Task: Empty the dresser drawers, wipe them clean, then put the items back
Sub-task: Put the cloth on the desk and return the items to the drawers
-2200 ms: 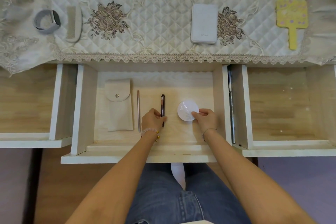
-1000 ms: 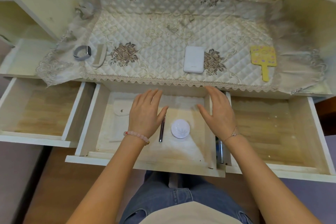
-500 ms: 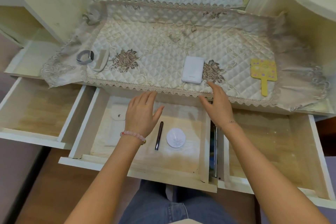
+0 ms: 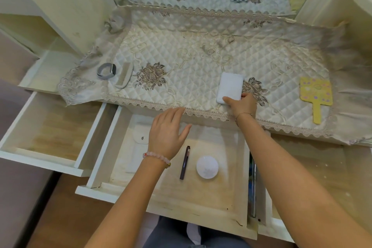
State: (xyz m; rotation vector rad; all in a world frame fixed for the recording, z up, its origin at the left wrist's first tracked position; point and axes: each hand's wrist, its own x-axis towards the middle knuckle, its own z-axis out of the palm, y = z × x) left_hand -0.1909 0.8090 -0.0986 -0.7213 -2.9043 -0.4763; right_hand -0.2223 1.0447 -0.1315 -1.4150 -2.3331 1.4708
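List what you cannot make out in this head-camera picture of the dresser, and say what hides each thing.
Pouch, head view: right side under the left hand.
Power bank, head view: near end covered by the gripping right hand; any print too small.
Right drawer, head view: cut by the frame edge, partly behind the right forearm.
Dark strip between middle and right drawers: too narrow to identify.

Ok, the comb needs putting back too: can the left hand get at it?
Probably yes: the left hand hovers open over the middle drawer, and only bare quilted cloth lies between it and the comb.
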